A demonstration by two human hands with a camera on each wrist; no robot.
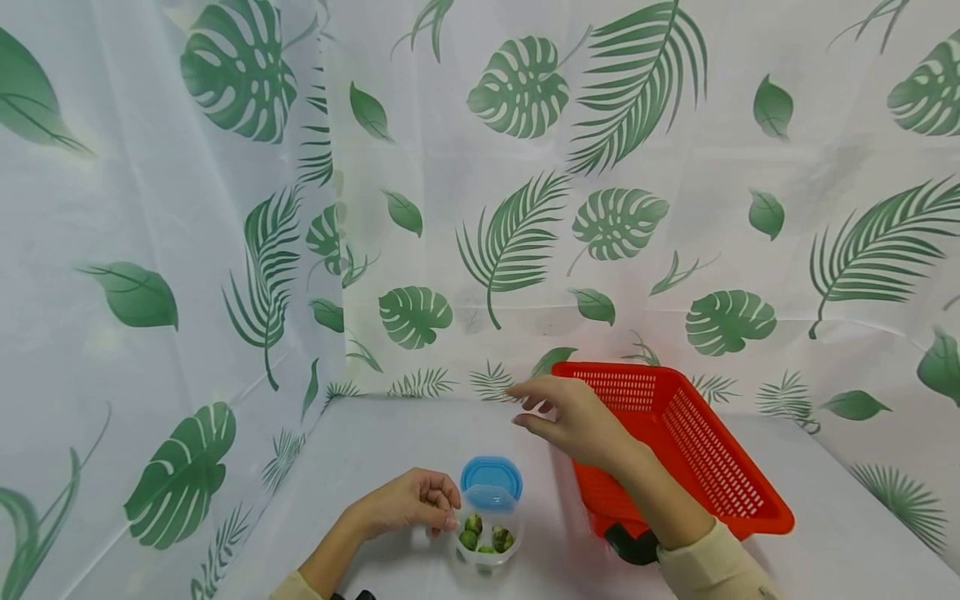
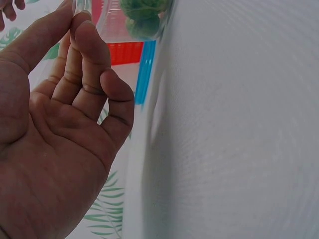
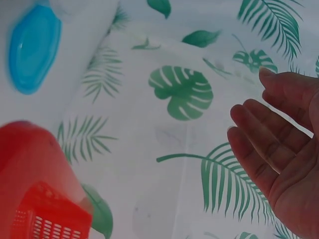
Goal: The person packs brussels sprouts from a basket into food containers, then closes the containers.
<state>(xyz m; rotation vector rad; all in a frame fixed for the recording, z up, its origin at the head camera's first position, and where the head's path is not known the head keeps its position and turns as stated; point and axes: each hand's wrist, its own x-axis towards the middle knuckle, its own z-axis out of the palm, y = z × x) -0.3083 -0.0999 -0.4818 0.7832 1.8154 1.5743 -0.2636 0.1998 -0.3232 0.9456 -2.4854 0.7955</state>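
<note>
A clear plastic container [image 1: 487, 560] with several Brussels sprouts [image 1: 502, 538] inside stands on the table. My left hand [image 1: 414, 503] pinches the container's left rim between thumb and fingertips; the left wrist view shows the thumb and index finger at the clear wall, with green sprouts [image 2: 143, 17] behind it. Just behind the container lies a blue lid [image 1: 491, 475]. My right hand [image 1: 573, 419] is raised beside the red basket's left edge, fingers loosely bent and apart, holding nothing. In the right wrist view its fingers [image 3: 259, 132] are bare against the patterned sheet.
A red plastic basket [image 1: 720, 454] with perforated walls stands on the right, partly behind my right forearm. A white sheet with green leaves [image 1: 510, 250] hangs at the back and left. The white tabletop [image 1: 405, 425] stretches between.
</note>
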